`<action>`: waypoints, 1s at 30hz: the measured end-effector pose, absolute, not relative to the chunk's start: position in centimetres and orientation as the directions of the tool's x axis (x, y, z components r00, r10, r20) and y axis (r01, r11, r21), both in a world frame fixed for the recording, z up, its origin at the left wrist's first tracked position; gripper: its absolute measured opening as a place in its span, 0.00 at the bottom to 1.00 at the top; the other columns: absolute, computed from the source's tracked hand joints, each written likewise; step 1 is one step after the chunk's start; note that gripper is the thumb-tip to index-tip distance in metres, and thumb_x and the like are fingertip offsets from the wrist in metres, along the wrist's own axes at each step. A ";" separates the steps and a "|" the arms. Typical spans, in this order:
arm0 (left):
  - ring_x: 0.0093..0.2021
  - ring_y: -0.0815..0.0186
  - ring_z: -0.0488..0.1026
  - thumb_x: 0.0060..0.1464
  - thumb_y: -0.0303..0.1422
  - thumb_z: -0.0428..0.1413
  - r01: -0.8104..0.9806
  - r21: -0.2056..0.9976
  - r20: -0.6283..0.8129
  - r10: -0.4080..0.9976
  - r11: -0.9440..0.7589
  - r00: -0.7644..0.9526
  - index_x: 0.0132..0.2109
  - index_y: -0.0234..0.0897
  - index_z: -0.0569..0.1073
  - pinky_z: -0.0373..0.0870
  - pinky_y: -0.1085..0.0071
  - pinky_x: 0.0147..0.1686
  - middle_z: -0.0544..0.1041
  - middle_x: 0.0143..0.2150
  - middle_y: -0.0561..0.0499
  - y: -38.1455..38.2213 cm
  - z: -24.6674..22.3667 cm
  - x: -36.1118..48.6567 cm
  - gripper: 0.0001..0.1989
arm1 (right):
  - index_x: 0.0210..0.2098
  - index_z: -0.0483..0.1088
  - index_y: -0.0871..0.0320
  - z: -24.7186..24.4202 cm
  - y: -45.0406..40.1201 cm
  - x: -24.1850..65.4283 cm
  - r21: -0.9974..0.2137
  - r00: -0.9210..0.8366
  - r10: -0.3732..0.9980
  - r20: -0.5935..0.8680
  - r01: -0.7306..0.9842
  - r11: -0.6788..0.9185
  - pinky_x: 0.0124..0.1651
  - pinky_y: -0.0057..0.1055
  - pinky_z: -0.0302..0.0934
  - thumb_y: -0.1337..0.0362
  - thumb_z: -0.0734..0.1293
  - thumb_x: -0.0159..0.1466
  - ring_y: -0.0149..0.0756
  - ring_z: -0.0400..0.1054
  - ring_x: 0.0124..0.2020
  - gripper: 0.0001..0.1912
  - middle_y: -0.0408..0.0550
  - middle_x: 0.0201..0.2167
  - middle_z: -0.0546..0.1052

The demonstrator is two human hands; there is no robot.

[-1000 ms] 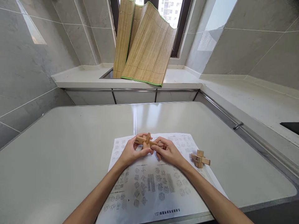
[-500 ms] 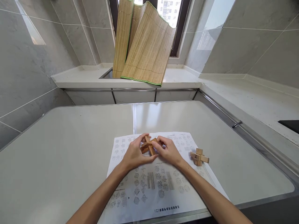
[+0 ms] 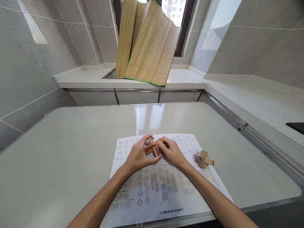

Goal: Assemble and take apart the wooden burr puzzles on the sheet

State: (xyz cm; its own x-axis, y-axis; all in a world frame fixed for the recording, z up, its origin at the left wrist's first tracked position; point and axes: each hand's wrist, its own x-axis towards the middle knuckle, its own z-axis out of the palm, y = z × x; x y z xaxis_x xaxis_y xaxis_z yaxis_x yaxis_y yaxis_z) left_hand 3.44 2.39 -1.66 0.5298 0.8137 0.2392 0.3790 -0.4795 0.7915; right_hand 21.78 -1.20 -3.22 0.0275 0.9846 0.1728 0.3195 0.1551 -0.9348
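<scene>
Between my two hands is a brown wooden interlocking puzzle (image 3: 151,147) of crossed bars, one marked with a dark figure. My left hand (image 3: 140,152) grips a long bar at both ends, thumb at the near end and fingers at the far end. At the right end of another bar, my right hand (image 3: 170,150) pinches with thumb and fingers. Under both hands lies a printed sheet (image 3: 175,202) with many small puzzle drawings. A paler wooden interlocking puzzle (image 3: 203,159), marked "2", rests on the sheet's right edge.
The pale table (image 3: 78,152) has a seam down its middle. A bamboo mat (image 3: 152,47) leans at the window, on the white ledge (image 3: 83,83) behind the table. A metal rail (image 3: 225,109) runs along the right side, below a white counter (image 3: 268,101).
The puzzle in my hands has turned slightly, so its crossed bars show more plainly. My right fingers have shifted a little on the bar. The camera view has moved slightly.
</scene>
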 end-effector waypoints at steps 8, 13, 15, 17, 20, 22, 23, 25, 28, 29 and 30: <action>0.45 0.60 0.79 0.45 0.40 0.69 0.385 0.725 0.357 0.790 -0.571 0.498 0.59 0.44 0.67 0.77 0.62 0.48 0.77 0.53 0.48 2.5 -2.0 3.4 0.35 | 0.34 0.68 0.54 -3.0 -1.4 22.0 -0.988 -0.038 0.999 0.030 0.152 0.035 0.38 0.31 0.65 0.50 0.62 0.71 0.36 0.71 0.34 0.16 0.42 0.31 0.75; 0.47 0.59 0.78 0.46 0.39 0.68 0.417 0.635 0.461 0.752 -0.651 0.472 0.61 0.44 0.64 0.76 0.63 0.48 0.77 0.54 0.48 2.3 -2.1 3.4 0.37 | 0.30 0.63 0.54 -2.7 -1.5 21.7 -0.993 -0.017 0.997 0.081 0.083 0.083 0.41 0.31 0.64 0.50 0.63 0.70 0.34 0.69 0.33 0.17 0.39 0.29 0.72; 0.47 0.59 0.78 0.47 0.39 0.68 0.424 0.615 0.475 0.741 -0.665 0.474 0.61 0.44 0.63 0.76 0.63 0.48 0.77 0.54 0.47 2.2 -2.1 3.4 0.37 | 0.28 0.61 0.54 -2.7 -1.5 21.6 -0.983 0.013 0.993 0.117 0.146 0.114 0.36 0.29 0.60 0.50 0.64 0.70 0.33 0.64 0.29 0.18 0.37 0.25 0.68; 0.47 0.59 0.78 0.47 0.39 0.68 0.430 0.609 0.472 0.740 -0.666 0.479 0.62 0.44 0.63 0.76 0.64 0.48 0.76 0.55 0.47 2.2 -2.2 3.4 0.37 | 0.27 0.59 0.54 -2.7 -1.4 21.6 -0.970 0.034 0.989 0.143 0.202 0.134 0.32 0.28 0.55 0.51 0.63 0.69 0.31 0.59 0.27 0.19 0.36 0.23 0.63; 0.48 0.58 0.77 0.48 0.40 0.68 0.440 0.611 0.457 0.747 -0.658 0.483 0.63 0.44 0.62 0.76 0.63 0.49 0.75 0.57 0.46 2.3 -2.4 3.3 0.38 | 0.27 0.58 0.54 -2.7 -1.4 21.6 -0.958 0.040 0.986 0.163 0.243 0.149 0.31 0.28 0.51 0.51 0.63 0.70 0.31 0.55 0.26 0.19 0.36 0.23 0.60; 0.49 0.58 0.77 0.48 0.40 0.68 0.445 0.614 0.447 0.752 -0.652 0.484 0.63 0.44 0.62 0.76 0.62 0.49 0.75 0.56 0.46 2.4 -2.5 3.3 0.38 | 0.27 0.58 0.54 -2.8 -1.4 21.6 -0.948 0.047 0.982 0.184 0.274 0.164 0.30 0.28 0.51 0.53 0.62 0.70 0.31 0.54 0.26 0.18 0.36 0.23 0.60; 0.49 0.57 0.77 0.48 0.41 0.67 0.447 0.615 0.444 0.753 -0.650 0.486 0.64 0.44 0.62 0.76 0.62 0.49 0.75 0.56 0.46 2.4 -2.5 3.3 0.38 | 0.27 0.58 0.54 -2.9 -1.5 21.6 -0.938 0.053 0.978 0.202 0.297 0.178 0.31 0.29 0.51 0.53 0.62 0.70 0.31 0.53 0.25 0.18 0.36 0.23 0.60; 0.49 0.57 0.77 0.48 0.41 0.67 0.450 0.611 0.442 0.752 -0.651 0.489 0.64 0.44 0.62 0.76 0.62 0.49 0.76 0.55 0.46 2.5 -2.6 3.3 0.39 | 0.27 0.59 0.54 -2.9 -1.5 21.5 -0.911 0.060 0.966 0.253 0.349 0.218 0.31 0.29 0.52 0.55 0.63 0.70 0.31 0.55 0.26 0.17 0.37 0.23 0.62; 0.49 0.57 0.76 0.49 0.39 0.66 0.452 0.587 0.464 0.737 -0.672 0.492 0.65 0.44 0.62 0.76 0.62 0.49 0.77 0.53 0.47 2.4 -2.7 3.3 0.38 | 0.28 0.63 0.55 -2.8 -1.7 21.4 -0.867 0.038 0.947 0.320 0.415 0.276 0.34 0.29 0.55 0.57 0.62 0.71 0.32 0.60 0.28 0.15 0.39 0.26 0.68; 0.49 0.58 0.77 0.50 0.39 0.66 0.452 0.576 0.476 0.729 -0.681 0.492 0.65 0.44 0.62 0.76 0.62 0.49 0.77 0.52 0.47 2.4 -2.7 3.3 0.38 | 0.29 0.64 0.55 -2.8 -1.8 21.4 -0.856 0.029 0.943 0.331 0.429 0.287 0.35 0.30 0.56 0.57 0.62 0.71 0.33 0.62 0.29 0.15 0.40 0.26 0.69; 0.48 0.58 0.77 0.50 0.38 0.66 0.452 0.565 0.490 0.721 -0.690 0.489 0.65 0.44 0.62 0.76 0.62 0.48 0.78 0.51 0.48 2.3 -2.7 3.3 0.38 | 0.29 0.64 0.55 -2.7 -1.9 21.3 -0.847 0.021 0.941 0.338 0.442 0.294 0.36 0.30 0.57 0.57 0.62 0.71 0.34 0.63 0.30 0.15 0.41 0.27 0.71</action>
